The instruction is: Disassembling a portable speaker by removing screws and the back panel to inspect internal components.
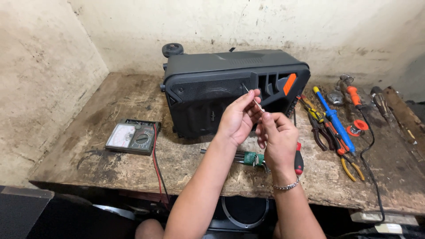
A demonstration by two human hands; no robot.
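At centre frame my left hand (239, 117) and right hand (278, 137) meet, both pinched shut on a thin metal hex key (255, 102), held above the desk (88, 155) in front of the black trolley speaker (221, 88). Beneath my wrists lies a green hex key set (250, 158). An analog multimeter (132, 136) sits left; pliers (319, 130) lie right.

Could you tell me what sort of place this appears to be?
Probably a small electronics repair bench: a worn wooden worktable carries an analog multimeter, a black portable speaker cabinet and a row of pliers and screwdrivers.
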